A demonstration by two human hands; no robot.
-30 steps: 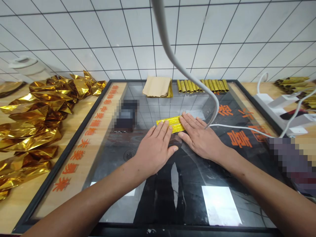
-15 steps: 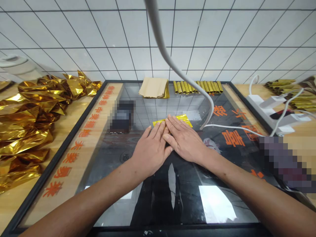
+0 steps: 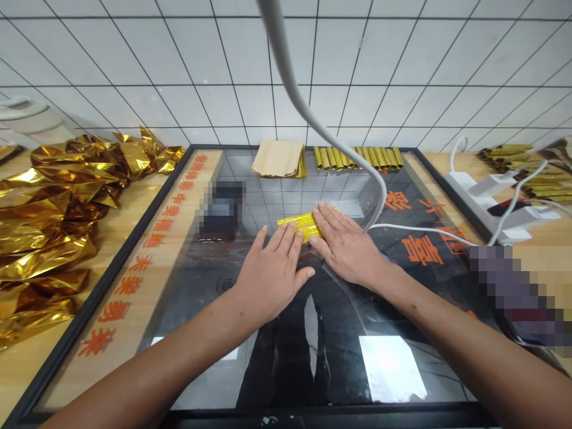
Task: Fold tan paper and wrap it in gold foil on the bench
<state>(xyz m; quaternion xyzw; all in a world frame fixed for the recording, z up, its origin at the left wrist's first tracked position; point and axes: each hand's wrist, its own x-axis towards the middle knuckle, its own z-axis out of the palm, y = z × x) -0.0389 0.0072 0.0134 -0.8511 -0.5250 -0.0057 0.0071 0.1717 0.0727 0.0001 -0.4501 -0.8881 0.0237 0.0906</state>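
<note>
Gold sheet pressed flat beneath two palms

A gold sheet (image 3: 308, 232) lies near the middle of a glass panel (image 3: 196, 351), covered at either end by bare hands. The left hand (image 3: 270, 271) rests palm down, fingertips on the sheet, thumb out to the side. The right hand (image 3: 346, 244) lies flat over the other end, fingers side by side. Neither grip pinches anything; both are spread flat.

Uneven pressure could skew or crease the sheet, which looks thin, and the slick glass might let it slide. A white cable (image 3: 308, 107) looping down beside the right hand could snag that wrist.

Behind, at the panel's far edge, are a paper stack (image 3: 277, 158) and a row of gold rolls (image 3: 326, 158); whether the rolls hold anything cannot be told. Crumpled foil (image 3: 67, 208) covers the desk (image 3: 143, 190) at left, near a white vessel (image 3: 31, 116) whose contents are hidden. To the right, a power strip (image 3: 473, 193) holds plugs, with more rolls (image 3: 504, 158) piled beyond it.
</note>
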